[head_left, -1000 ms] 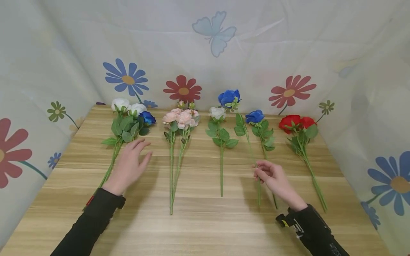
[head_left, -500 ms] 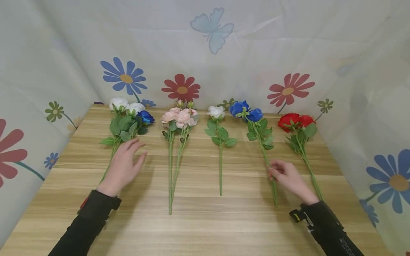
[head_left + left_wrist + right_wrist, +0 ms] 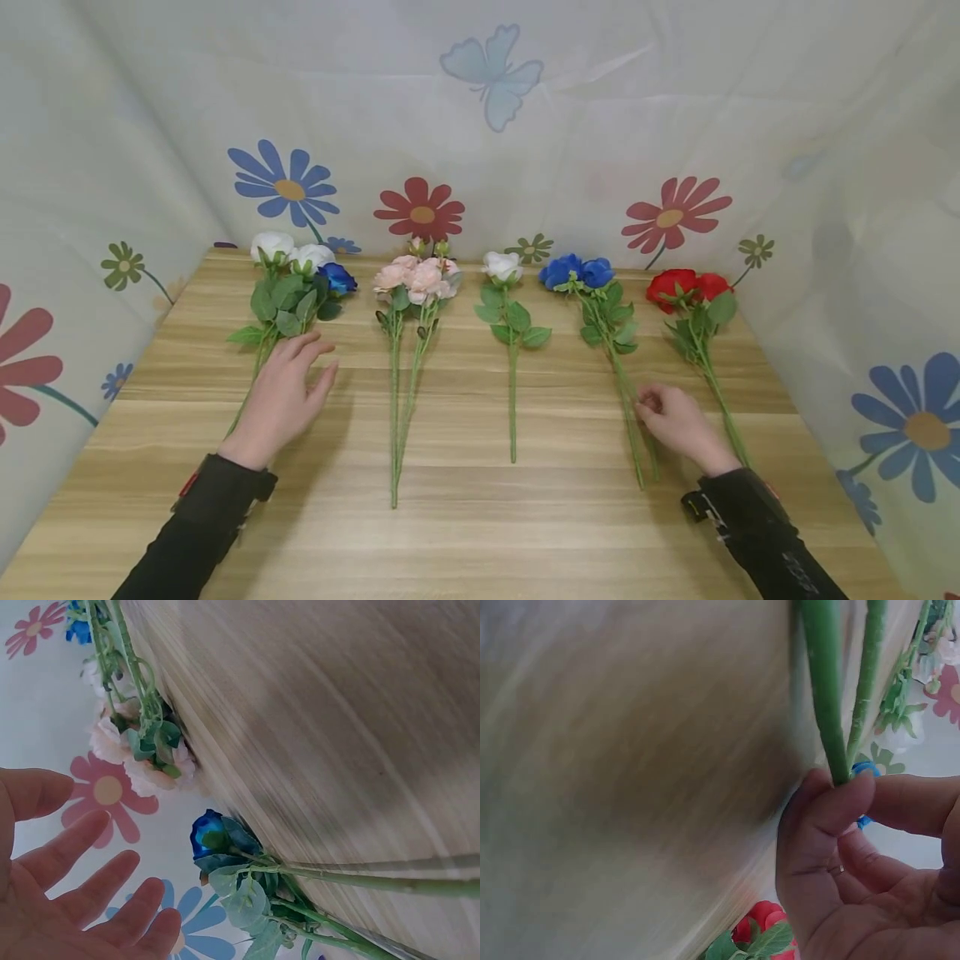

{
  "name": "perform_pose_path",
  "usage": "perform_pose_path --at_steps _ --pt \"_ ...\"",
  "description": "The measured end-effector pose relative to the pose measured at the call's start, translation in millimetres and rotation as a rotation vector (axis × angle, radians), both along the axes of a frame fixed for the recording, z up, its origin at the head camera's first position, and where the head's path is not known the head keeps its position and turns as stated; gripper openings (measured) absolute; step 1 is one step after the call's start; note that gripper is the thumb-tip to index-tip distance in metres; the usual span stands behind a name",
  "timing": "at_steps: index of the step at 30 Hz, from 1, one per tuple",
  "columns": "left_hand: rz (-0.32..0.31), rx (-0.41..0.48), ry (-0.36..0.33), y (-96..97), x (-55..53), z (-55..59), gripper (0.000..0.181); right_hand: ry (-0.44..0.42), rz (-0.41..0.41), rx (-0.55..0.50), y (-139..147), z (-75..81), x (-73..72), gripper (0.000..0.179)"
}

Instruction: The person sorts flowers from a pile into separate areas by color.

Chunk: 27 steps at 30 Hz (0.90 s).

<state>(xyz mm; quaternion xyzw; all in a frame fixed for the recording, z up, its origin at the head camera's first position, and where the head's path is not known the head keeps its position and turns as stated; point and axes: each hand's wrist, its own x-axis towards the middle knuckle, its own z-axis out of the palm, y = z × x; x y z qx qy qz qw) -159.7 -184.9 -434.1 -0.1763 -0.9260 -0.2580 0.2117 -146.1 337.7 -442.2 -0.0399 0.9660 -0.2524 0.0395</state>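
One blue rose (image 3: 560, 271) has come down beside another blue rose (image 3: 597, 272)

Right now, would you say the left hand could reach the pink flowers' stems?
Probably yes: the left hand holds nothing, and only tabletop shows between it and the pink flowers' stems.

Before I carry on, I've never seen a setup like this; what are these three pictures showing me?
There is no machine: a person works with a bare left hand and right hand. The wide picture looks down from the head; the two smaller ones look out from each wrist.

On the wooden table lie, from left to right in the wide picture, a white-and-blue bunch, pink flowers, a single white flower, blue flowers and red flowers.

The right hand pinches a green stem beside the blue flowers' other stem. The left hand holds nothing.
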Motion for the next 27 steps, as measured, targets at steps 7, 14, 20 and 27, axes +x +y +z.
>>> perform_pose_path --at_steps 7,14,20,27 --pt "-0.002 0.005 -0.002 -1.3 0.8 -1.2 0.027 -0.047 -0.014 0.017 -3.4 3.0 -0.5 0.02" --pt "0.002 -0.002 -0.017 -1.5 0.7 -2.2 0.028 -0.079 -0.03 0.051 -7.5 5.8 -0.9 0.036" --pt "0.0 0.0 -0.021 -2.0 1.2 -2.8 0.028 -0.052 0.0 0.076 -10.0 3.3 -1.9 0.034" --pt "0.004 0.006 -0.031 -3.4 2.2 -3.4 0.028 -0.036 0.001 0.064 -8.2 1.1 0.3 0.024"
